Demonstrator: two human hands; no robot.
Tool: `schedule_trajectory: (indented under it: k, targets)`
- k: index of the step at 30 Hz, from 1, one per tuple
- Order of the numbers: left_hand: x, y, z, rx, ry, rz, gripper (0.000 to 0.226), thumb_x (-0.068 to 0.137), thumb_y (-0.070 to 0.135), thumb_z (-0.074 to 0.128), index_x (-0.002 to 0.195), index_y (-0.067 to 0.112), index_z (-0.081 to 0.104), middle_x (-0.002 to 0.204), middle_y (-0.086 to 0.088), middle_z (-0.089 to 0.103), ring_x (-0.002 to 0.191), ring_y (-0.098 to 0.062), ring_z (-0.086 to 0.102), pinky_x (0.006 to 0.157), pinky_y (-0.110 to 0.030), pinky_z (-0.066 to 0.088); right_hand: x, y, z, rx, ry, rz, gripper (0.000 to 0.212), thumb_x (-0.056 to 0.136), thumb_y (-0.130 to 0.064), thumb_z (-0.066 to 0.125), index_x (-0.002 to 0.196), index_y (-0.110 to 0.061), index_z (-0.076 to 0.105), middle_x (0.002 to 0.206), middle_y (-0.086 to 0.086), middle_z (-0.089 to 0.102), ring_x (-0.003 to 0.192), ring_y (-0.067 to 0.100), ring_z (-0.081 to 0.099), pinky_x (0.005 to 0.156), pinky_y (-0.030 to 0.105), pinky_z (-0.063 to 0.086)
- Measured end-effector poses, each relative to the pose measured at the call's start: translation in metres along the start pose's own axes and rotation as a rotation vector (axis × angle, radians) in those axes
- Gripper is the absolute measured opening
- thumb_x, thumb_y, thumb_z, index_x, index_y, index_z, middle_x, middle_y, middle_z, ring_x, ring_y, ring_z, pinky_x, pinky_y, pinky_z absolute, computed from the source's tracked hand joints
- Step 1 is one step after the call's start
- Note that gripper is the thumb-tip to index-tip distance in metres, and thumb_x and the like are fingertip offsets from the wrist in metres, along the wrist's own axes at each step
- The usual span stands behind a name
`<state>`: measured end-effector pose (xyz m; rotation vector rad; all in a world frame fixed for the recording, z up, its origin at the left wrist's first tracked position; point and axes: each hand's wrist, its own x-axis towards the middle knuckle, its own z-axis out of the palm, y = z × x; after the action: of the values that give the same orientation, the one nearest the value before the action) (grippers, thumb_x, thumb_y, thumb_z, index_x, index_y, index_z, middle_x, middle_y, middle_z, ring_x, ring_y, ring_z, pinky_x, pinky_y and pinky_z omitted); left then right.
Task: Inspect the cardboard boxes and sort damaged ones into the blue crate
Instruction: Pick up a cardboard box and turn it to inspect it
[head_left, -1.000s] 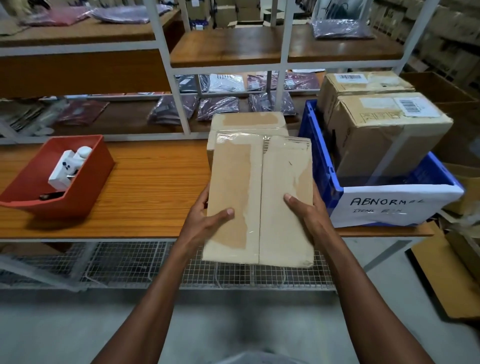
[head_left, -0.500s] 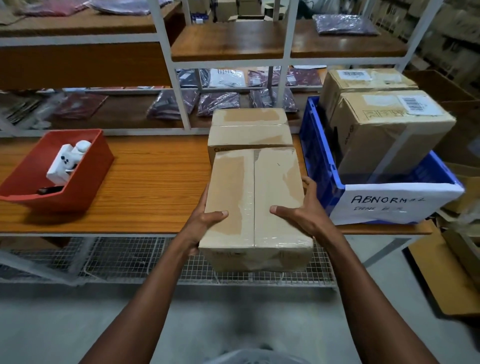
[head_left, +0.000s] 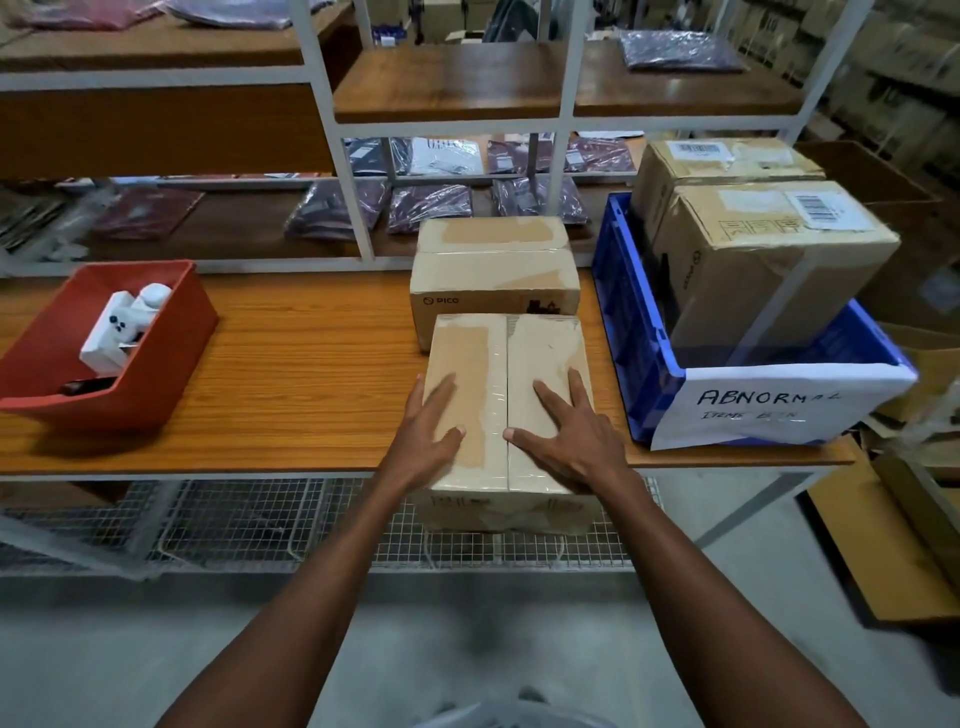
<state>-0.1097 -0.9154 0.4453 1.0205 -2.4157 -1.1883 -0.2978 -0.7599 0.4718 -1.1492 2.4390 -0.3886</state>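
Since the earlier frame, both hands have shifted from gripping the sides of the cardboard box (head_left: 506, 395) to lying flat on its taped top, and the box now rests on the surface (head_left: 291, 374), its near end overhanging the front edge. At far left sits a red bin (head_left: 156, 358) holding a white device (head_left: 122, 325). The left hand (head_left: 431, 431) lies spread on the box's left half; the right hand (head_left: 566, 428) lies spread on its right half. Behind it stands a second box (head_left: 496, 280), marked PICO. At right, the blue crate (head_left: 631, 332), labelled ABNORMAL, holds two larger boxes (head_left: 769, 260).
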Motion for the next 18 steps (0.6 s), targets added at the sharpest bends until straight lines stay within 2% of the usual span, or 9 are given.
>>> schedule_trajectory:
  k: [2,3,5,7,9,12,15,18]
  targets:
    - [0.0,0.011,0.003,0.446,-0.061,0.165,0.077,0.099,0.068,0.049,0.164,0.052,0.011,0.174,0.008,-0.022,0.159,-0.026,-0.019,0.119,-0.077,-0.006,0.004,0.0,-0.002,-0.019,-0.036,0.023,0.098,0.082,-0.092,0.048,0.164,-0.052,0.012,0.174,-0.008,-0.017,0.155,0.05,0.019,0.118,0.064,0.028]
    - [-0.002,0.019,0.006,0.611,-0.125,0.231,0.086,0.092,0.084,0.04,0.164,0.051,0.007,0.173,0.007,-0.023,0.159,-0.028,-0.023,0.117,-0.079,-0.012,0.004,-0.001,-0.002,-0.048,-0.044,0.023,0.097,0.083,-0.091,0.046,0.164,-0.051,0.01,0.175,-0.006,-0.017,0.157,0.05,0.003,0.12,0.068,0.018]
    - [-0.006,0.031,0.013,0.739,-0.291,0.25,0.113,0.076,0.099,0.04,0.165,0.047,-0.005,0.171,0.011,-0.024,0.158,-0.028,-0.026,0.114,-0.08,-0.017,0.005,-0.003,-0.001,-0.113,-0.034,-0.017,0.093,0.088,-0.088,0.041,0.165,-0.049,0.007,0.175,-0.003,-0.015,0.157,0.045,-0.019,0.122,0.071,0.003]
    - [-0.004,0.033,0.016,0.768,-0.406,0.196,0.136,0.064,0.102,0.053,0.164,0.041,-0.017,0.169,0.014,-0.031,0.154,-0.027,-0.034,0.109,-0.079,-0.025,0.002,-0.005,0.002,-0.128,-0.045,-0.091,0.082,0.096,-0.081,0.035,0.165,-0.048,0.006,0.175,-0.005,-0.015,0.156,0.043,-0.026,0.122,0.072,0.002]
    - [0.0,0.033,0.015,0.801,-0.465,0.169,0.151,0.058,0.098,0.064,0.163,0.035,-0.024,0.166,0.014,-0.038,0.15,-0.026,-0.041,0.104,-0.078,-0.027,-0.007,-0.006,0.005,-0.141,-0.079,-0.134,0.073,0.101,-0.073,0.033,0.164,-0.051,0.004,0.175,-0.007,-0.017,0.154,0.044,-0.029,0.121,0.076,0.003]
    - [0.0,0.033,0.016,0.807,-0.403,0.162,0.144,0.068,0.088,0.07,0.165,0.031,-0.02,0.169,0.014,-0.032,0.156,-0.026,-0.032,0.11,-0.082,-0.015,-0.027,-0.008,0.008,-0.194,-0.172,-0.183,0.076,0.1,-0.069,0.04,0.163,-0.054,-0.001,0.173,-0.008,-0.023,0.154,0.043,-0.028,0.119,0.077,0.0]
    - [-0.005,0.029,0.018,0.81,-0.341,0.189,0.137,0.072,0.089,0.064,0.167,0.029,-0.014,0.173,0.013,-0.023,0.16,-0.024,-0.023,0.115,-0.081,-0.007,-0.043,-0.007,0.01,-0.241,-0.235,-0.206,0.098,0.089,-0.072,0.055,0.162,-0.054,-0.009,0.169,-0.011,-0.031,0.153,0.038,-0.033,0.118,0.077,0.003]
    - [-0.013,0.027,0.016,0.79,-0.275,0.215,0.125,0.075,0.088,0.063,0.169,0.033,-0.001,0.176,0.011,-0.011,0.162,-0.023,-0.014,0.119,-0.078,-0.004,-0.048,-0.001,0.021,-0.308,-0.118,-0.216,0.105,0.088,-0.064,0.069,0.161,-0.055,-0.006,0.171,-0.014,-0.026,0.156,0.035,-0.029,0.116,0.077,0.018]
